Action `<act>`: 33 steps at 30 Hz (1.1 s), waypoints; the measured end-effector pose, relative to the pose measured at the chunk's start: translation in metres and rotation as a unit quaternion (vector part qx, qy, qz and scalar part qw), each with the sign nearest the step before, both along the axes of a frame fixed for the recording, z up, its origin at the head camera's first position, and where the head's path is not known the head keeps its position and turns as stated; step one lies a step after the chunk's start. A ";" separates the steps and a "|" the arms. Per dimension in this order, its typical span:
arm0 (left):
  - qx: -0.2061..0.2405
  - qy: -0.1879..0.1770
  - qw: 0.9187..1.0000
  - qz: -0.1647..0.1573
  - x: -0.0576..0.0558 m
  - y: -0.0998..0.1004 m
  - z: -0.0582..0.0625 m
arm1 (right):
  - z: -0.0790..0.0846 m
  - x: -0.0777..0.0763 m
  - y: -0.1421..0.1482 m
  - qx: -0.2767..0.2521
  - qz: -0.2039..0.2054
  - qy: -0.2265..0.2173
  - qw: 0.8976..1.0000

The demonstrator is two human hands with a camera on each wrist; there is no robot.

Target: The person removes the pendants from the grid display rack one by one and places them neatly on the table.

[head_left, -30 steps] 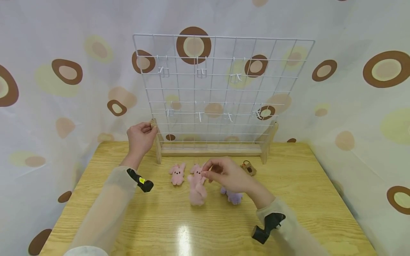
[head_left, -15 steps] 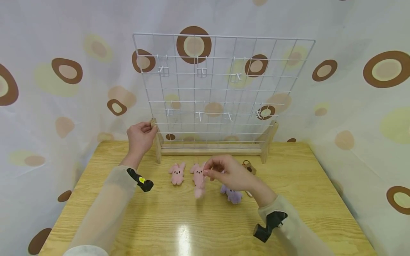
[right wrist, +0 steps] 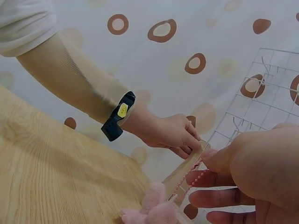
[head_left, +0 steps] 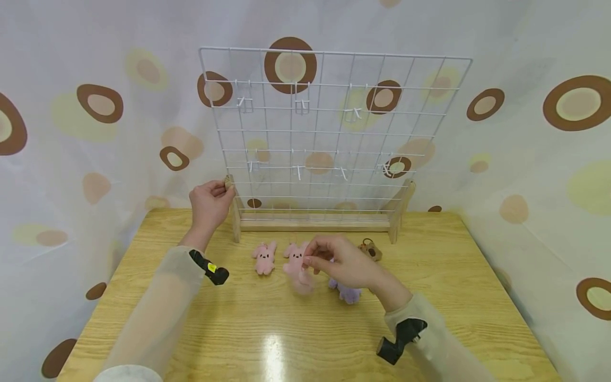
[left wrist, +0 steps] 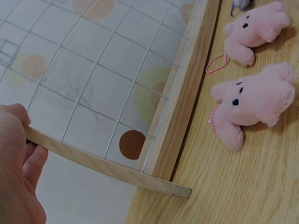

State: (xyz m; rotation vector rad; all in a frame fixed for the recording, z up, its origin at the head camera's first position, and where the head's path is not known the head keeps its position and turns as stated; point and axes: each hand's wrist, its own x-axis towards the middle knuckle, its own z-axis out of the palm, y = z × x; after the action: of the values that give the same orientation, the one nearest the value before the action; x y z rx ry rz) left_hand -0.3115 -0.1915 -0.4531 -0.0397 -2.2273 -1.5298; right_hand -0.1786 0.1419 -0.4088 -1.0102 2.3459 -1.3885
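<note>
My left hand (head_left: 211, 204) grips the top of the wooden left upright (left wrist: 103, 164) of a white wire grid rack (head_left: 324, 132). Over the table my right hand (head_left: 343, 262) pinches a pink bead chain (right wrist: 188, 183) between thumb and forefinger. From that chain dangles a pink plush keychain (right wrist: 161, 212), blurred in the head view. Behind it, on the table, lies another pink plush (head_left: 294, 255), partly covered by the hanging one. A further pink plush (head_left: 264, 259) lies to its left. Partly behind my right hand are a purple plush (head_left: 348, 293) and a brown plush (head_left: 371, 250).
White hooks (head_left: 301, 104) are fixed on the grid in an upper and a lower row. The rack's wooden base bar (head_left: 315, 225) stands at the back of the wooden table (head_left: 215, 329). A patterned curtain (head_left: 525, 175) hangs behind and at the sides.
The dangling pink plush has swung about beneath my right hand and now hangs a little further right. Both hands have stayed almost in place.
</note>
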 end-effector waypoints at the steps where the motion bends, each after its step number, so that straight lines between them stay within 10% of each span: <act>1: -0.001 0.000 1.000 0.000 0.000 0.000 0.000 | 0.000 0.001 0.000 0.003 -0.003 0.000 1.000; 33: 0.012 0.009 1.000 -0.007 0.001 0.000 0.001 | -0.003 0.010 0.013 0.031 0.014 0.038 0.999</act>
State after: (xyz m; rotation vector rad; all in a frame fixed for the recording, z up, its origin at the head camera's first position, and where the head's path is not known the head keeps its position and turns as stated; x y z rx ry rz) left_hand -0.3109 -0.1914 -0.4525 -0.0601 -2.1993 -1.5571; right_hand -0.1689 0.1546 -0.4122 -1.0937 2.4024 -1.2809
